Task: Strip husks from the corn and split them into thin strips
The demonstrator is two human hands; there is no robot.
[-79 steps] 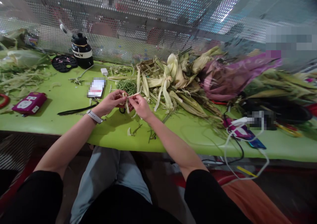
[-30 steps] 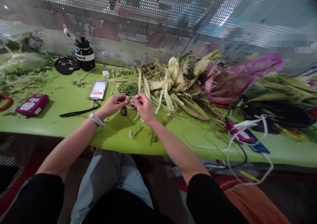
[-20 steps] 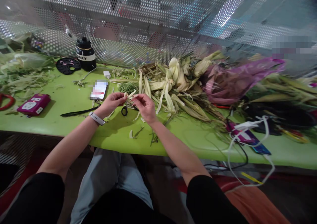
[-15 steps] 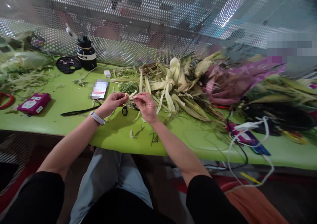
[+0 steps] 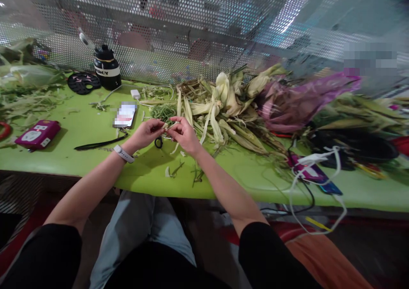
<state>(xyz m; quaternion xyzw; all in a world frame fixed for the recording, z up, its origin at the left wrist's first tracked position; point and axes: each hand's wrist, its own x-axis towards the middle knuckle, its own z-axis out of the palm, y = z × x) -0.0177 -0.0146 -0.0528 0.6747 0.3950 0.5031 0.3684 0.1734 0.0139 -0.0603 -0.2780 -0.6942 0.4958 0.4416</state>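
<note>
My left hand [image 5: 147,132] and my right hand [image 5: 185,134] meet above the green table [image 5: 79,127], fingers pinched on a pale strip of corn husk [image 5: 169,126] held between them. A white band sits on my left wrist. Just below the hands lie small black scissors [image 5: 158,143] and a few husk scraps [image 5: 174,168]. A big heap of corn husks [image 5: 220,105] lies right behind the hands.
A phone [image 5: 124,114], a white charger [image 5: 135,93], a black bottle [image 5: 106,67] and a black lid [image 5: 83,82] sit at the back left. A magenta box [image 5: 38,134] lies left. A purple bag [image 5: 303,97], another phone [image 5: 315,176] and white cables [image 5: 319,186] are at right. A perforated metal wall stands behind.
The hands have stayed together on the husk strip, working it with small finger movements; the view has shifted slightly. Nothing else on the table has moved.
</note>
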